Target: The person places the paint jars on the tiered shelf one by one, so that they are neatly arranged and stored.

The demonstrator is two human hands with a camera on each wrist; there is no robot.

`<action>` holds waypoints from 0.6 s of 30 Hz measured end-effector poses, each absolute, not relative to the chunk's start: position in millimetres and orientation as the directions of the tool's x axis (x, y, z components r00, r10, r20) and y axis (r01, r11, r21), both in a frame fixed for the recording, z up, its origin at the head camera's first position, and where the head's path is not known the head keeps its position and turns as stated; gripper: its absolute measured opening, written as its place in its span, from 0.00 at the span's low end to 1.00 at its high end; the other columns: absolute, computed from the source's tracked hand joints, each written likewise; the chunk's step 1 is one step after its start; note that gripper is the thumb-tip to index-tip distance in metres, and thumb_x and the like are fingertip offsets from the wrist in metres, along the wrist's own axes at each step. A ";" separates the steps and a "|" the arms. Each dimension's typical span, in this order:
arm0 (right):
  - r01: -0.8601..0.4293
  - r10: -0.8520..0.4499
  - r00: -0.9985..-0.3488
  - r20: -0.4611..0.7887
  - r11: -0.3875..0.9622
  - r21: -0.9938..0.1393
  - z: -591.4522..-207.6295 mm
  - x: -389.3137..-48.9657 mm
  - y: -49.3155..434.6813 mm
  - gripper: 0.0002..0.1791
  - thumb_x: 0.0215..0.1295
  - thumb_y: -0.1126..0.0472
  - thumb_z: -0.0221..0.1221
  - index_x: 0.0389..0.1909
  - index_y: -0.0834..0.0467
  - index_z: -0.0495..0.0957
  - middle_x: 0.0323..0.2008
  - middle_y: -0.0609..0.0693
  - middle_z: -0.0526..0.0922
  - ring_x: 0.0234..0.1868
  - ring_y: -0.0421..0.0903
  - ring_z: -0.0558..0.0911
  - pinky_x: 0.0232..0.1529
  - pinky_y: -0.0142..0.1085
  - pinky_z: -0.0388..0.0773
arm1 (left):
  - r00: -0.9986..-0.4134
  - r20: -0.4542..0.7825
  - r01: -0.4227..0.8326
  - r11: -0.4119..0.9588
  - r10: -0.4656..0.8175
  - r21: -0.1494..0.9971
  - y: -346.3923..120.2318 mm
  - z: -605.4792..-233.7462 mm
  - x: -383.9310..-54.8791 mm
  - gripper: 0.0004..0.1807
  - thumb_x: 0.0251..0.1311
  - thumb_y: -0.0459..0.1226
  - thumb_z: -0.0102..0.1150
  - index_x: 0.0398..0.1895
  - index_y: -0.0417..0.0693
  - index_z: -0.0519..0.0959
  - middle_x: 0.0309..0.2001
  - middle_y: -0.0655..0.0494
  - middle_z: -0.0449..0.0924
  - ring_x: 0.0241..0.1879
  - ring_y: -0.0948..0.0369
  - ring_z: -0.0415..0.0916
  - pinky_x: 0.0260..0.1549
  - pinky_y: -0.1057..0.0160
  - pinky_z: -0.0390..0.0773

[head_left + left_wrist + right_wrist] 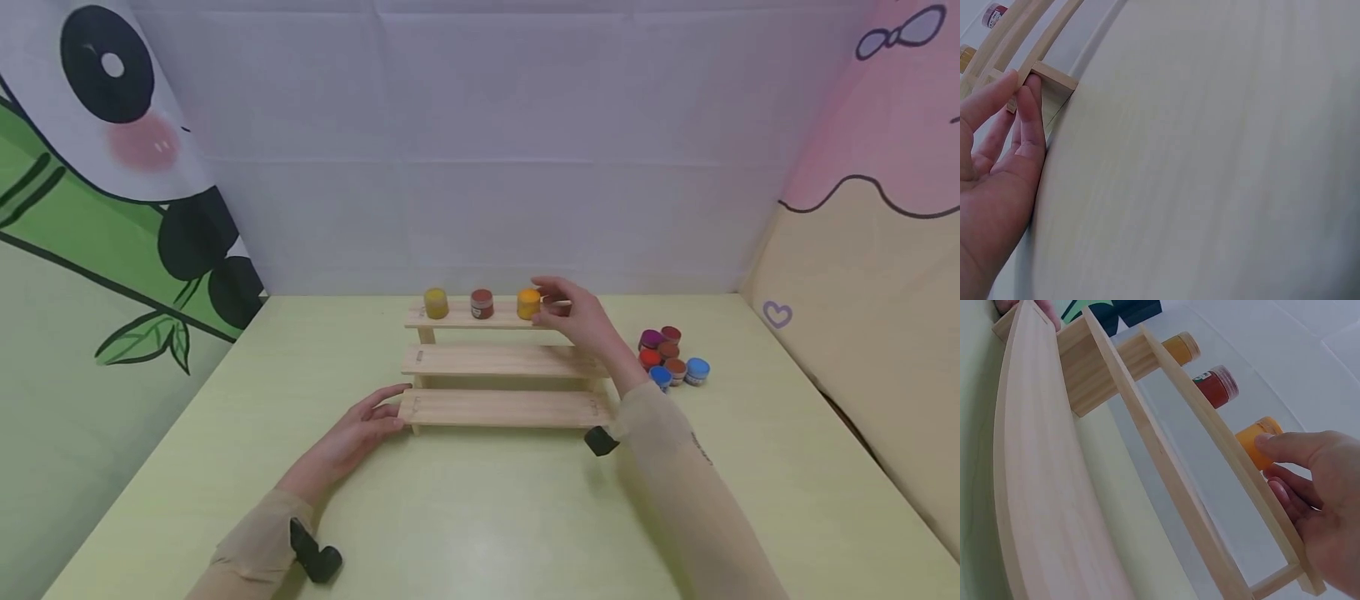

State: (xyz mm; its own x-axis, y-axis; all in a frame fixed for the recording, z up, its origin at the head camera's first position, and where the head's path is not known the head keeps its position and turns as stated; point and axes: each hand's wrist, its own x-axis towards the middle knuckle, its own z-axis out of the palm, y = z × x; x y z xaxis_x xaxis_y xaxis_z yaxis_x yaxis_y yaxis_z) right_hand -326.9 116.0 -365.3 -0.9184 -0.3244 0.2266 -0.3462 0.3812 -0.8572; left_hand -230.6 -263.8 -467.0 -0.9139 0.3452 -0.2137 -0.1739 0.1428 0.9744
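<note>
A three-tier wooden rack (506,360) stands on the table. Its top tier bears a yellow paint jar (436,303), a dark red paint jar (482,304) and an orange paint jar (528,304), spaced apart in a row. My right hand (576,315) reaches over the top tier's right end and holds the orange jar, its thumb on the jar's side in the right wrist view; some fingertips are hidden there. With thumb and fingers, my left hand (1004,162) grips the left end of the rack's lowest tier. The two lower tiers bear no jars.
Right of the rack, several more paint jars (668,352) in reds, browns, purple and blue stand clustered on the table (480,517). A pale cloth wall (480,167) rises behind the table, with cartoon-printed panels on both sides.
</note>
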 end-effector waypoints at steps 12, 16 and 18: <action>-0.398 -0.296 -0.910 0.291 0.421 -0.815 -365.3 -318.2 133.8 0.28 0.68 0.61 0.61 0.68 0.50 0.69 0.61 0.57 0.77 0.60 0.55 0.78 0.64 0.49 0.72 | -0.916 -0.212 -0.168 0.155 0.341 0.974 -263.7 -467.4 -231.6 0.37 0.68 0.38 0.57 0.77 0.53 0.55 0.58 0.57 0.77 0.57 0.65 0.75 0.55 0.71 0.70; -0.402 -0.276 -0.911 0.305 0.437 -0.804 -366.7 -317.2 144.1 0.28 0.68 0.62 0.61 0.68 0.51 0.69 0.60 0.58 0.77 0.58 0.56 0.79 0.63 0.50 0.73 | -0.916 -0.211 -0.168 0.152 0.341 0.974 -263.9 -466.9 -231.1 0.37 0.67 0.38 0.57 0.77 0.53 0.54 0.58 0.58 0.77 0.56 0.66 0.74 0.55 0.71 0.70; -0.406 -0.269 -0.911 0.314 0.441 -0.800 -367.8 -316.8 149.4 0.28 0.67 0.61 0.62 0.68 0.51 0.70 0.59 0.58 0.78 0.58 0.56 0.79 0.63 0.50 0.74 | -0.915 -0.210 -0.167 0.151 0.344 0.974 -264.2 -467.1 -230.9 0.37 0.67 0.38 0.57 0.77 0.53 0.54 0.58 0.58 0.77 0.56 0.66 0.74 0.55 0.71 0.70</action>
State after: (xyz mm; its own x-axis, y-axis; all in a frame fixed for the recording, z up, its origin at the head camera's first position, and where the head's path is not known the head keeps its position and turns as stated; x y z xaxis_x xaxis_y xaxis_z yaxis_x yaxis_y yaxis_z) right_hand -316.8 149.4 -367.8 -0.9105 -0.2686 0.3143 -0.4063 0.4409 -0.8003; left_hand -230.9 -264.2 -467.1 -0.9154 0.3435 -0.2100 -0.1667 0.1514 0.9743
